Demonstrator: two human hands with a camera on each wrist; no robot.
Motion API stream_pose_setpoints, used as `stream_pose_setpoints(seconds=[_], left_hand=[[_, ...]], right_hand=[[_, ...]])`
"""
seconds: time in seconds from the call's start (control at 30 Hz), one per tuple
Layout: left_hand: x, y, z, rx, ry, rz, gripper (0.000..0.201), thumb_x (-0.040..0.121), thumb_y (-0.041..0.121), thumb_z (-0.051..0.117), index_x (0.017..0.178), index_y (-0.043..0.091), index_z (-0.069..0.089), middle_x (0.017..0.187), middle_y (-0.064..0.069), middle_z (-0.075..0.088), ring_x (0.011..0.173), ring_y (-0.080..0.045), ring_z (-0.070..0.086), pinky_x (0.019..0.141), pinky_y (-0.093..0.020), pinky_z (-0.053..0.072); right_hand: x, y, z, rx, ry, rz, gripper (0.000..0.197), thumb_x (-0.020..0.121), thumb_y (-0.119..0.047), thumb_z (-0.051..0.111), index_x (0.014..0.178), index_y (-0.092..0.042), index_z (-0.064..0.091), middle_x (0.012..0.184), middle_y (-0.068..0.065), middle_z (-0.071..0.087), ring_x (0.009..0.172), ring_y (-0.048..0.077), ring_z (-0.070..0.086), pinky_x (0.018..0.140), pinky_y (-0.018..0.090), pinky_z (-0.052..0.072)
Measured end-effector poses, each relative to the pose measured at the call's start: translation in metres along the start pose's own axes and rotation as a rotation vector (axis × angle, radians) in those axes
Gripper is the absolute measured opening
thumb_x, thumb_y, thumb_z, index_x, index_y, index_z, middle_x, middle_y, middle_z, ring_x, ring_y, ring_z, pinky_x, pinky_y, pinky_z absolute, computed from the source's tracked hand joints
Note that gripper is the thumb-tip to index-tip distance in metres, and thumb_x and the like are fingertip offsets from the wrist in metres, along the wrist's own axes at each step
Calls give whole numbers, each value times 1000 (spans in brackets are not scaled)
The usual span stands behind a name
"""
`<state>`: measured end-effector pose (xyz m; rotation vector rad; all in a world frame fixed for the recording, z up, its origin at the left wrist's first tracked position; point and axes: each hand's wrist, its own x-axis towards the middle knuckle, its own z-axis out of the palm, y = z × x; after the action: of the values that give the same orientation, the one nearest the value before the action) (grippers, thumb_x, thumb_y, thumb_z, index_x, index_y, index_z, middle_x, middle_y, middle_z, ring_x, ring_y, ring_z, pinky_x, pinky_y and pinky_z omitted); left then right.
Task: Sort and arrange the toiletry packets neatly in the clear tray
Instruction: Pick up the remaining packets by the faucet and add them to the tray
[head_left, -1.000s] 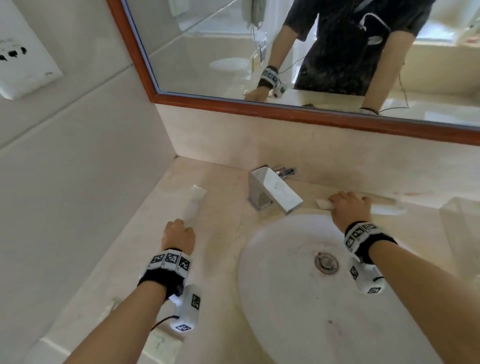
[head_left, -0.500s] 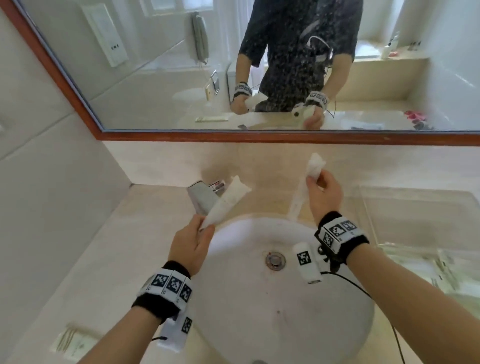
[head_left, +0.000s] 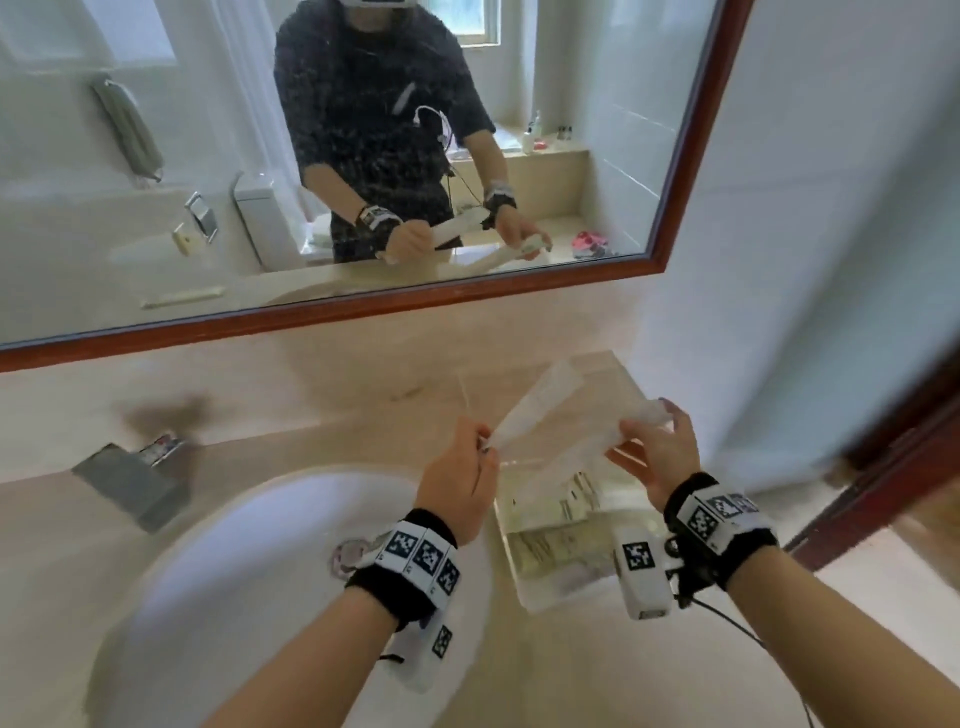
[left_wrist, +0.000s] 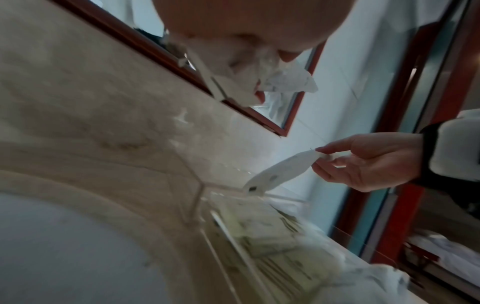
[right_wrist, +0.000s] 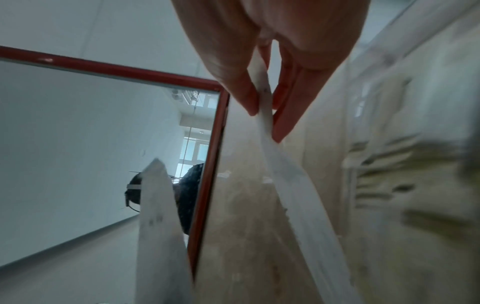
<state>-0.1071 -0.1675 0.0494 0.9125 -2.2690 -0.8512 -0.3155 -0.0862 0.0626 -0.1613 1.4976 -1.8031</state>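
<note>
A clear tray (head_left: 523, 592) stands on the counter right of the sink, with several flat toiletry packets (head_left: 556, 519) lying in it. My left hand (head_left: 480, 447) pinches the low end of a long white packet (head_left: 530, 408) that points up and right above the tray's left wall. My right hand (head_left: 631, 441) pinches a second long white packet (head_left: 592, 441) by its top end, thumb against fingers (right_wrist: 281, 123), so it hangs slanting over the tray. The left wrist view shows that packet (left_wrist: 280, 170) just above the tray's back corner (left_wrist: 200, 197).
A white round sink (head_left: 270, 597) with a metal faucet (head_left: 135, 483) lies left of the tray. A red-framed mirror (head_left: 467, 283) runs along the back wall. The white side wall and a dark red door frame (head_left: 893, 457) close in on the right.
Both hands lifted a long white packet each off the counter beside the faucet and carried them right, over the clear tray. The view swung right with them.
</note>
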Motion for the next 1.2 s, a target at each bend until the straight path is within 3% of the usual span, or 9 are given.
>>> stream_pose_setpoints(seconds=[0.13,0.27,0.37,0.5,0.7,0.8,0.93,1.03,1.2], left_hand=[[14,17,52,81,-154,37,13,99,20,34,108,13,40,61,10,40,46,-10,36,45,-22,29],[18,28,78,86,-263,36,4,98,15,34,101,16,36,63,7,42,48,-10,35,45,-19,27],[16,28,86,39,-311,-2,6,97,13,37,99,19,36,64,8,41,47,-8,35,46,-15,27],[3,22,96,101,-396,-20,7,94,12,41,98,17,40,66,10,41,53,-8,36,53,-19,33],[-13,10,103,389,-438,61,17,92,22,50,104,16,60,116,0,53,108,-19,46,89,-32,41],[-12,10,98,442,-419,119,24,92,28,52,106,16,68,116,-2,55,110,-21,44,87,-32,37],[-11,16,91,440,-423,157,27,92,21,51,113,15,68,113,-5,55,105,-22,47,80,-28,40],[-16,17,86,440,-396,158,28,91,11,45,115,13,62,116,-5,53,96,-23,54,70,-28,42],[-25,12,88,578,-471,99,24,93,6,41,113,10,54,117,-7,52,101,-24,51,73,-28,37]], right_hand=[[0,15,-46,-49,71,74,65,85,13,46,138,-22,29,112,20,52,73,27,60,49,30,58],[4,37,-66,-182,41,174,58,84,14,43,133,-15,35,96,16,57,77,29,63,60,35,58],[7,47,-70,-478,-27,195,44,87,3,51,130,-4,43,103,18,58,78,29,63,72,40,58],[12,50,-83,-1221,-120,25,37,83,-24,61,117,-12,59,115,7,62,106,24,59,86,27,45],[17,52,-92,-1156,-34,-179,32,87,-8,54,118,-7,61,123,9,60,115,24,56,99,30,41],[17,48,-91,-1072,39,-379,37,84,-3,54,120,-11,59,126,7,57,117,25,52,102,35,41],[14,49,-83,-1364,-220,-563,45,83,-12,56,127,-22,56,139,0,49,132,23,38,109,43,35],[10,55,-82,-1604,-410,-541,45,87,-25,52,131,-33,50,144,-9,44,139,17,29,110,45,29],[3,61,-90,-1709,-389,-556,43,87,-40,52,130,-36,51,134,-10,53,128,18,40,98,42,34]])
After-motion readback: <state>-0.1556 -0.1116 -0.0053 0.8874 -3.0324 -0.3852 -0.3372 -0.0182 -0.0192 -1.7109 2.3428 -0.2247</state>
